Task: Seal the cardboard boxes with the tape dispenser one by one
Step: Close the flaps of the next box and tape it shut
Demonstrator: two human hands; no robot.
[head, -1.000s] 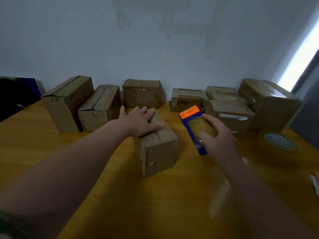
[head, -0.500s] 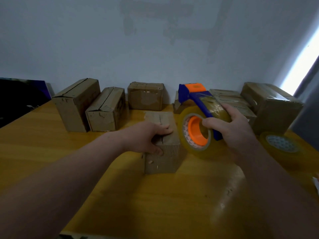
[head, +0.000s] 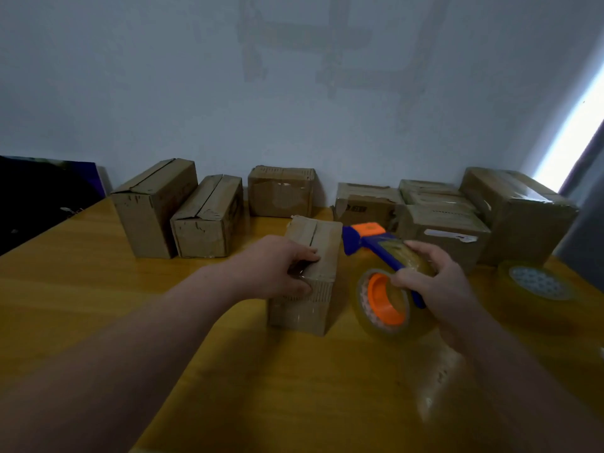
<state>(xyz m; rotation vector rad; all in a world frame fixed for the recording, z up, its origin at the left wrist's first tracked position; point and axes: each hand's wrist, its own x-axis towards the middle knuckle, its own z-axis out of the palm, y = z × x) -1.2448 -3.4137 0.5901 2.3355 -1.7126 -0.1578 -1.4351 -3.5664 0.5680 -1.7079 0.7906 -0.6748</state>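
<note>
One closed box [head: 323, 243] under left hand [head: 274, 266], dispenser [head: 382, 300] in right hand [head: 438, 282].

A glossy yellow-brown wooden table [head: 98, 305] fills the lower view, backed by a pale grey-blue wall [head: 196, 93] with faint darker marks. A spare roll of clear tape [head: 536, 284] lies flat near the table's right edge; a dark panel [head: 39, 197] stands at far left

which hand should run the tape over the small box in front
Right. The right hand grips the tape dispenser, which is just beside the cardboard box. The left hand holds the box's near end, seemingly steadying it, so it is probably best kept there.
</note>
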